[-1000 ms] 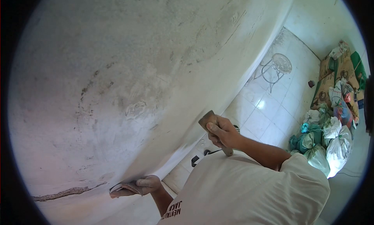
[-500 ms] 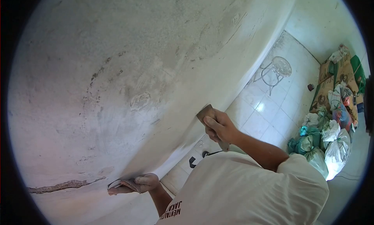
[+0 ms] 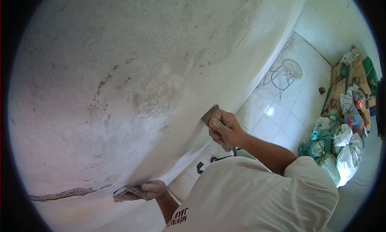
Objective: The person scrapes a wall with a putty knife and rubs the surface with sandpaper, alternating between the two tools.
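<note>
My right hand grips a putty knife with a wide, stained blade. Its blade edge lies against or very close to the pale plastered wall, and the handle sticks out below my fist. Lower left, my left hand is closed on a thin, bent grey sheet, its fingers partly hidden beneath. I cannot make out what the sheet is. It is held beside the wall, near a rough brown crack. Dark scuffs and patches mark the wall.
A round metal stool stands on the white tiled floor. Tied plastic bags and cardboard boxes are heaped along the right side. A small dark object lies on the tiles. A black strap shows by my shirt.
My right hand and the putty knife have moved slightly left and up along the wall. The left hand still holds the bent sheet. The view has shifted a little.
</note>
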Available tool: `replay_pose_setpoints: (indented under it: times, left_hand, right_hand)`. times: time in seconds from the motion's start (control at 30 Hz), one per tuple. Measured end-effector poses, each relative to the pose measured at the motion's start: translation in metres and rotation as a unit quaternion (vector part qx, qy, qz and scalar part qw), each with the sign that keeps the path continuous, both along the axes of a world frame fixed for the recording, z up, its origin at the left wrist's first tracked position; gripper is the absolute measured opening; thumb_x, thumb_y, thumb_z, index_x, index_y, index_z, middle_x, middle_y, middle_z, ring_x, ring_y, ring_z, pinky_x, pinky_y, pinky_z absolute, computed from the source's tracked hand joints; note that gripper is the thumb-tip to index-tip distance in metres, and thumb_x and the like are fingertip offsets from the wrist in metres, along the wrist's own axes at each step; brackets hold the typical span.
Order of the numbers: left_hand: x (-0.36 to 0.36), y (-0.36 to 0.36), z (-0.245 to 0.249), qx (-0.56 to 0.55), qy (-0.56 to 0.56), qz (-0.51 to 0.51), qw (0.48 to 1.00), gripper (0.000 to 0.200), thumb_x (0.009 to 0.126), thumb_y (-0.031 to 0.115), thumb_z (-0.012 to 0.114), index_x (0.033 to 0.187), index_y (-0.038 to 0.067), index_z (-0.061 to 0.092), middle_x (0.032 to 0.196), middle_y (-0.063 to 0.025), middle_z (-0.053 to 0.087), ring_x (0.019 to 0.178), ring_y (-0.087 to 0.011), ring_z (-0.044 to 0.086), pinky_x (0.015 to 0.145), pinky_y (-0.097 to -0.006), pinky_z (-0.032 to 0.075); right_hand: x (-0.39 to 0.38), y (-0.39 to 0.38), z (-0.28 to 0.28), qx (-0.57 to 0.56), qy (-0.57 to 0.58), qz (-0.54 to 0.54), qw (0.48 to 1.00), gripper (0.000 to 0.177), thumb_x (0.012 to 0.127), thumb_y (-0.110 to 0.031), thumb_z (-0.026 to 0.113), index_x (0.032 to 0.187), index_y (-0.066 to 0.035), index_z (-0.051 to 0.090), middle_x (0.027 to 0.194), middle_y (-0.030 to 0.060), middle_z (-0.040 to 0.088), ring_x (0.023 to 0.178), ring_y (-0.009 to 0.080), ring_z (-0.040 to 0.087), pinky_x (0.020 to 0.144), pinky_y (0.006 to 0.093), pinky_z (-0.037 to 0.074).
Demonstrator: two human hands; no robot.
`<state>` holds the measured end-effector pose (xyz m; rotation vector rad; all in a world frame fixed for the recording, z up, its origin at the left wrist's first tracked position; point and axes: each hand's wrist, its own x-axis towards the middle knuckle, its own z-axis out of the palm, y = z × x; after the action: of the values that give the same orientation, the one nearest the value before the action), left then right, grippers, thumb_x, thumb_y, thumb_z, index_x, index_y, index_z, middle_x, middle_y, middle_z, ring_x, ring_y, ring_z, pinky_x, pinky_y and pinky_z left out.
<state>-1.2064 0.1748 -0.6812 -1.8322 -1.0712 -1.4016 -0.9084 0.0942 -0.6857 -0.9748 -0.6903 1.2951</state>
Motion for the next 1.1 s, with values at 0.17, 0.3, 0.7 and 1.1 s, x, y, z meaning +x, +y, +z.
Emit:
replay_pose_setpoints:
  times: [0.17,0.3,0.7,1.1]
  left_hand:
    - [0.001,0.001,0.002,0.010,0.005,-0.007,1.000,0.055,0.103,0.035,0.025,0.147,0.000,0.028,0.156,-0.0233,-0.002,0.145,-0.0368,-0.009,0.114,-0.0546,-0.004]
    - [0.001,0.004,0.000,0.001,-0.012,-0.013,1.000,0.053,0.103,0.032,0.027,0.147,0.002,0.028,0.156,-0.0236,-0.005,0.145,-0.0376,-0.008,0.114,-0.0563,-0.003]
    - [-0.008,-0.005,0.003,-0.013,-0.012,-0.079,0.997,0.054,0.103,0.033,0.026,0.148,0.004,0.025,0.156,-0.0231,-0.008,0.146,-0.0330,-0.008,0.117,-0.0507,0.003]
    - [-0.010,0.002,-0.009,-0.003,-0.070,-0.157,0.985,0.052,0.102,0.030,0.026,0.148,0.004,0.028,0.156,-0.0242,-0.006,0.146,-0.0335,-0.005,0.117,-0.0514,0.004]
  right_hand:
    - [-0.007,-0.010,0.015,-0.023,-0.014,-0.018,0.999,0.033,0.098,-0.039,0.052,0.092,-0.008,0.042,0.066,-0.0008,0.039,0.051,0.0085,0.039,0.040,0.0251,0.038]
    - [-0.002,-0.015,-0.022,-0.053,0.021,0.005,0.998,0.033,0.098,-0.039,0.052,0.092,-0.008,0.043,0.065,-0.0006,0.039,0.050,0.0084,0.039,0.039,0.0252,0.037]
    - [-0.008,-0.010,-0.018,-0.052,0.022,-0.008,0.998,0.030,0.100,-0.037,0.047,0.094,-0.007,0.044,0.061,-0.0017,0.041,0.046,0.0067,0.036,0.038,0.0239,0.034]
    - [-0.005,-0.006,-0.001,-0.005,-0.017,-0.015,1.000,0.031,0.101,-0.034,0.046,0.089,-0.005,0.046,0.059,-0.0011,0.044,0.046,0.0058,0.040,0.042,0.0226,0.036]
